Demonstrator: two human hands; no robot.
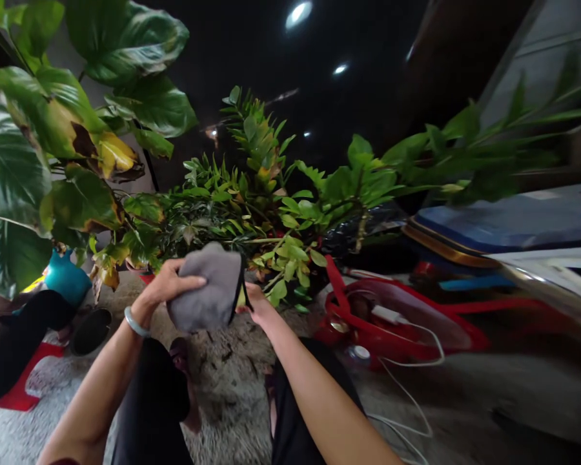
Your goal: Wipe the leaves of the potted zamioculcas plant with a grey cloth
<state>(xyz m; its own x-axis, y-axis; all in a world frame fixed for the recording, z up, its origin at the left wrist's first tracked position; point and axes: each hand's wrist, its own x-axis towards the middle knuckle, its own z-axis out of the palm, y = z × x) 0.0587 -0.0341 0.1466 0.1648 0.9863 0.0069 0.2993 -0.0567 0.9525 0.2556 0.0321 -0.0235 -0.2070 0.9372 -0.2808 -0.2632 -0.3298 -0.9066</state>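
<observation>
A folded grey cloth (207, 290) with a dark edge hangs in front of me, between my two hands. My left hand (170, 284), with a pale bangle at the wrist, grips its left side, the thumb lying on top. At the cloth's right edge my right hand (256, 303) pinches the dark border, where a bit of yellow-green shows. The fingers of both hands are partly hidden behind the cloth.
Leafy potted plants (252, 194) spread across the back, with large leaves (135, 45) at upper left. A red basket (411, 342) with a white cable stands right. Another person's dark-clothed leg (29, 323), a red stool (31, 381) and a dark bowl (91, 332) are left.
</observation>
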